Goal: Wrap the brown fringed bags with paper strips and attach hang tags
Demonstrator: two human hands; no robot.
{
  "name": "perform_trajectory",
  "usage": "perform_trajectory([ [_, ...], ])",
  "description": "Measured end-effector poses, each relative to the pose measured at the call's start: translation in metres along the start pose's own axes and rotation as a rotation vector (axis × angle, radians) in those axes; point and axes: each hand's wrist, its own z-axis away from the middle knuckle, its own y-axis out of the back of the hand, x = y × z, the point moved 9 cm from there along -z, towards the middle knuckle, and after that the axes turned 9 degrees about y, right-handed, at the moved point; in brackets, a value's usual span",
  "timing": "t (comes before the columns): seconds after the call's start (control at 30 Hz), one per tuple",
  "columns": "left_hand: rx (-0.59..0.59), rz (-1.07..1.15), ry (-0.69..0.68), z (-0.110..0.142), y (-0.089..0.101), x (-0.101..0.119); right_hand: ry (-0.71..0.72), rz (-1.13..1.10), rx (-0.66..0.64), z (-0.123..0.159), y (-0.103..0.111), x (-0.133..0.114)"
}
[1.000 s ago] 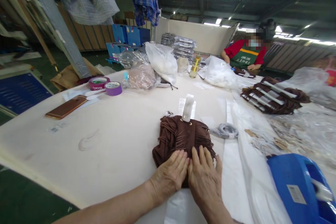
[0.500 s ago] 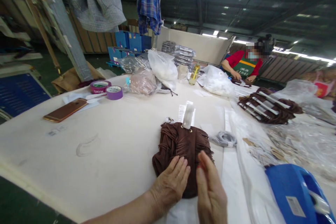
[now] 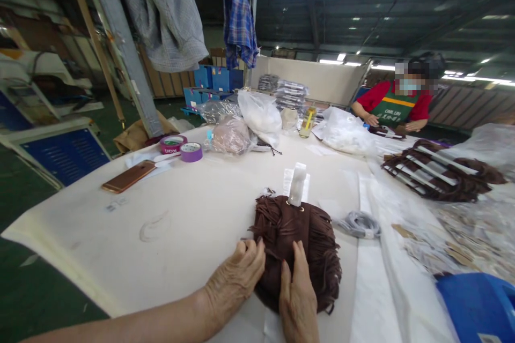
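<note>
A dark brown fringed bag [image 3: 287, 225] lies on the white table, with a white wrapped strap [image 3: 298, 185] standing up from two eyelets at its top edge and a white tag behind. At the bag's left edge is my left hand [image 3: 237, 270], its fingers bent and closed on the fringe there. My right hand [image 3: 298, 295] rests on the lower front of the bag, thumb and fingers stretched out and apart. Fringe spreads out along the bag's right side. A coiled grey cord [image 3: 360, 224] lies just to the right.
Tape rolls [image 3: 190, 152] and a phone [image 3: 129, 176] lie at the left. Plastic-wrapped goods [image 3: 231, 135] and a yellow bottle [image 3: 307, 122] stand behind. At the right are stacked brown bags [image 3: 438, 171] and a blue container [image 3: 475, 305]. A co-worker [image 3: 396, 99] works across the table.
My left hand has moved from the bag's front to its left edge and curled its fingers. My right hand has come down onto the front. The fringe on the right now spreads wider.
</note>
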Motion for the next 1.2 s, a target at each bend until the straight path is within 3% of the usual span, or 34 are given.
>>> perform_trajectory([
  [0.1, -0.103, -0.052, 0.125, 0.011, -0.007, -0.012, 0.131, 0.104, 0.036, 0.001, 0.0, -0.01],
  [0.17, -0.245, -0.039, 0.198, 0.015, -0.01, -0.022, 0.172, 0.144, 0.047, 0.001, 0.0, -0.013],
  [0.27, -0.423, 0.126, 0.209, 0.005, -0.005, -0.022, 0.169, 0.156, 0.057, 0.004, -0.002, -0.009],
  [0.4, -0.324, 0.476, 0.022, -0.032, 0.005, 0.017, 0.224, 0.131, 0.095, 0.011, -0.011, 0.001],
  [0.5, -0.218, 0.407, 0.013, -0.05, -0.02, 0.04, 0.31, 0.129, 0.136, 0.014, -0.019, 0.009],
  [0.6, -0.23, 0.348, 0.038, -0.057, -0.051, 0.048, 0.337, 0.166, 0.19, 0.012, -0.021, 0.014],
  [0.7, -0.323, 0.334, 0.196, -0.06, -0.065, 0.028, 0.312, 0.221, 0.185, 0.012, -0.018, 0.01],
  [0.8, -0.39, 0.397, 0.492, -0.055, -0.069, -0.007, 0.286, 0.249, 0.122, 0.011, -0.012, -0.002],
  [0.9, -0.424, 0.478, 0.795, -0.034, -0.079, -0.034, 0.261, 0.259, 0.061, 0.008, -0.009, -0.01],
  [1.03, -0.442, 0.536, 0.954, -0.006, -0.089, -0.052, 0.303, 0.319, 0.062, 0.008, -0.009, -0.015],
  [1.1, -0.357, 0.5, 1.015, -0.004, -0.078, -0.067, 0.33, 0.356, 0.083, 0.009, -0.01, -0.016],
  [1.17, -0.124, 0.519, 1.016, -0.019, -0.05, -0.077, 0.333, 0.374, 0.093, 0.008, -0.013, -0.015],
  [1.2, 0.001, 0.574, 0.949, -0.033, -0.034, -0.074, 0.329, 0.371, 0.092, 0.008, -0.014, -0.014],
])
